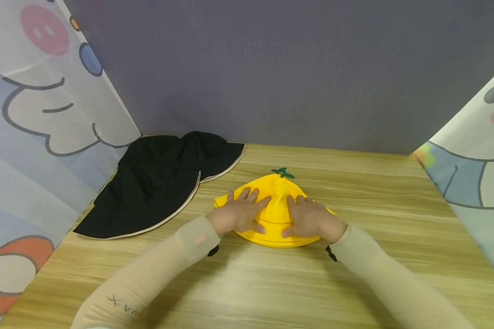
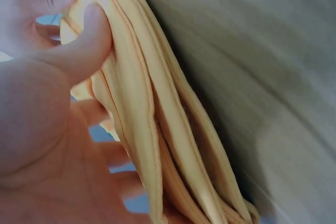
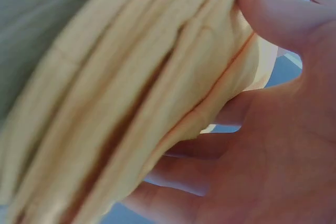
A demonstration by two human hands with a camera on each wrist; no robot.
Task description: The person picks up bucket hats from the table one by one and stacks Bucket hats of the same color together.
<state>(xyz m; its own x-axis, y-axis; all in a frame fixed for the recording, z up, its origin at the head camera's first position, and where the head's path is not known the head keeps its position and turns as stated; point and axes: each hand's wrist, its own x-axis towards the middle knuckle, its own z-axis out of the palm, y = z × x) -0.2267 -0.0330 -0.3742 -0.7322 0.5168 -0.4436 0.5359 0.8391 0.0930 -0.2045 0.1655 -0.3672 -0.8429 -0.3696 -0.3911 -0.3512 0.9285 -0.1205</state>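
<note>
A yellow brimmed hat (image 1: 279, 205) lies flattened on the table, a green leaf tip (image 1: 283, 172) on its crown pointing away from me. My left hand (image 1: 239, 214) rests on its left side with fingers spread. On the other side my right hand (image 1: 310, 219) presses with fingers extended. Both thumbs lie towards the middle of the near brim. Stacked folds of yellow cloth (image 2: 139, 72) show beside the palm in the left wrist view. Similar layered edges (image 3: 131, 93) appear in the right wrist view. The hat's underside is hidden.
Two black hats with pale edging lie at the back left, the nearer one (image 1: 148, 196) overlapping the farther one (image 1: 210, 153). A grey panel (image 1: 271, 73) stands behind the wooden table (image 1: 271, 283). Cartoon-printed sheets (image 1: 37, 151) flank both sides.
</note>
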